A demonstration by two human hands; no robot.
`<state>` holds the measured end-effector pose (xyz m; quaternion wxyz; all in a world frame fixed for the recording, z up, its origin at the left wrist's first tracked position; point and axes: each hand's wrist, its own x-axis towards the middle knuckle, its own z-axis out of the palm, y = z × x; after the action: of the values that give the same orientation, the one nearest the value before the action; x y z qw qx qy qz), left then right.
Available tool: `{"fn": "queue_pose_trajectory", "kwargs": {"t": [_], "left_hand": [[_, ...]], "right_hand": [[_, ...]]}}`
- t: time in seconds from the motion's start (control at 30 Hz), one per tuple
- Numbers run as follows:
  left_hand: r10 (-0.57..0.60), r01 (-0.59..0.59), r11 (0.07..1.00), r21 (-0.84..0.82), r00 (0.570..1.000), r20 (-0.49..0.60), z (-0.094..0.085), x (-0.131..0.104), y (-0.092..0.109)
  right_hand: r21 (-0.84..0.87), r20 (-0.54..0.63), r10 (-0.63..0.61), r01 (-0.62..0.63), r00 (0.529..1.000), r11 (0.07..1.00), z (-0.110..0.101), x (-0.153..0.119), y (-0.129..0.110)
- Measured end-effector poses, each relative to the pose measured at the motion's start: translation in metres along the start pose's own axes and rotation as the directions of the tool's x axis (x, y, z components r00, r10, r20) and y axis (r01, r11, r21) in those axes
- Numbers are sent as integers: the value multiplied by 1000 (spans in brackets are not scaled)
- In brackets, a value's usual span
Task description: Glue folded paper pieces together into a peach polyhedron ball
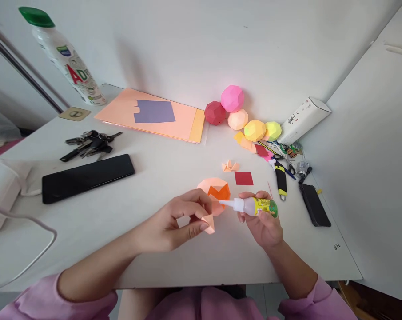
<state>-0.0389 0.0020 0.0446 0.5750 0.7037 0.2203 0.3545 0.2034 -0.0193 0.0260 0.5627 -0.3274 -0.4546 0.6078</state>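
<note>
Between the thumb and fingers of my left hand (184,218) is a small folded peach paper piece (208,223). My right hand (265,224) is closed around a glue bottle (259,207) with a yellow and green label, held nearly level. Its white nozzle points left, toward a partly built peach paper ball (214,183) on the table. Orange shows through the ball's open side, and my left fingers hide part of it. Beyond it lie several small folded peach pieces (230,166) and a flat dark red paper rectangle (244,178).
Several finished paper balls (232,98) rest by the wall. Peach sheets (121,111) and a purple piece (156,111) lie back left. Keys (94,144), a black phone (87,178) and a tall bottle (67,62) are left. A utility knife (281,180) and black case (314,204) lie right.
</note>
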Motion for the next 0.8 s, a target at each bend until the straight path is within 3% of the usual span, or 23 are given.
{"fn": "queue_pose_trajectory", "kwargs": {"t": [0.17,0.43,0.63,0.8], "left_hand": [[-78,71,954,292,997,11,-11,3,3],[114,-95,824,559,993,1,-5,6,-12],[144,-149,824,546,988,51,-1,7,-19],[104,-126,847,517,992,71,1,6,-21]], "right_hand": [[4,-10,17,-17,1000,1000,4,4,5],[31,-23,50,-49,999,998,7,6,4],[41,-31,62,-60,998,997,8,6,4],[19,-22,73,-72,997,997,11,4,4]]}}
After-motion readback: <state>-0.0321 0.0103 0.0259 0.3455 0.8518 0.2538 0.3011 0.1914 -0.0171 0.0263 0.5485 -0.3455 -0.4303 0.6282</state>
